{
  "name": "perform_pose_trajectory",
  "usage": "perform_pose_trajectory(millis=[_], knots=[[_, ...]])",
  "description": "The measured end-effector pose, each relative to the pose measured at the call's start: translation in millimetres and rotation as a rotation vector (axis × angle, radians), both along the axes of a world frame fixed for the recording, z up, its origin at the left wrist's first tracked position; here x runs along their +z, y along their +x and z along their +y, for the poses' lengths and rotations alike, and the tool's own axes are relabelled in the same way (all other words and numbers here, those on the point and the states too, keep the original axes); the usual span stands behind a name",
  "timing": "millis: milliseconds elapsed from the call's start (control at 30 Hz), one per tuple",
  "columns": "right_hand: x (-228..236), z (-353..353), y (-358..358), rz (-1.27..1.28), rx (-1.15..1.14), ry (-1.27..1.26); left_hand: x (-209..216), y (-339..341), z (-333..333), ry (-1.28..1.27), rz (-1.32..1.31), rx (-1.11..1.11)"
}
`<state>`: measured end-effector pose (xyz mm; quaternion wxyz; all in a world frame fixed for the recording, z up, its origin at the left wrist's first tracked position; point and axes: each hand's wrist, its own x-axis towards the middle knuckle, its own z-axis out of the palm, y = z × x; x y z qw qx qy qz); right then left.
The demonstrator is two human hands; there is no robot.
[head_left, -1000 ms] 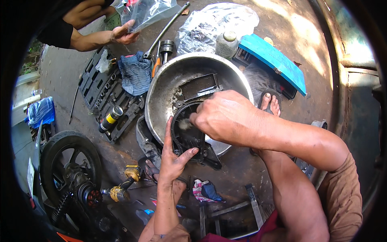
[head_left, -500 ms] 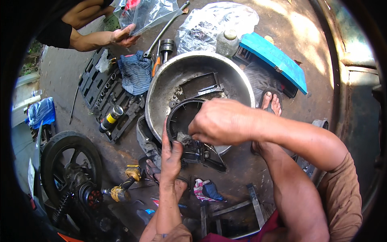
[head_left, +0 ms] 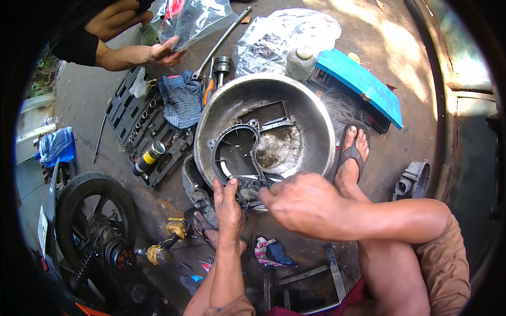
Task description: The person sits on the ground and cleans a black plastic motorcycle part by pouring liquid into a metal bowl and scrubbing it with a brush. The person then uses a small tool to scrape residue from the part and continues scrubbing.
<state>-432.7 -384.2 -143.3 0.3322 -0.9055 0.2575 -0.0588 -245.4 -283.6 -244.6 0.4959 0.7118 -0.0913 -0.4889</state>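
Observation:
A black ring-shaped machine cover (head_left: 215,164), with bolt lugs on its rim, is tilted over the near side of a wide metal basin (head_left: 327,124). My left hand (head_left: 230,210) grips its near edge, the thumb pointing up. Close beside it my right hand (head_left: 311,205) is closed, its fingertips at the cover's near right part. A grey, fuzzy tuft (head_left: 247,196) shows between the two hands; what my right hand holds is hidden. Inside the basin, dark grime coats the bottom, and an angular black frame piece (head_left: 276,122) stands at the far side.
Far left, another person's hand (head_left: 166,51) holds a clear plastic bag (head_left: 197,23). Around the basin lie a socket set (head_left: 139,124), a striped cloth (head_left: 181,100), a blue toolbox lid (head_left: 358,84), a piston (head_left: 222,65) and a yellow drill (head_left: 158,253). A wheel (head_left: 66,210) stands left.
Both hands have shifted nearer to me, and my right hand has also moved right. More of the ring-shaped cover and the basin's inside shows now. The view has shifted slightly.

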Motion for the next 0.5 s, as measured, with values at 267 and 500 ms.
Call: perform_pose_trajectory(millis=[267, 500], knots=[[-40, 7, -7, 0.097, 0.059, 0.02, -4, -3, -2, -0.086, -0.028, 0.148], [-20, -17, -7, -0.024, 0.005, 0.3, 5, -15, -9, -0.124, -0.139, 0.164]])
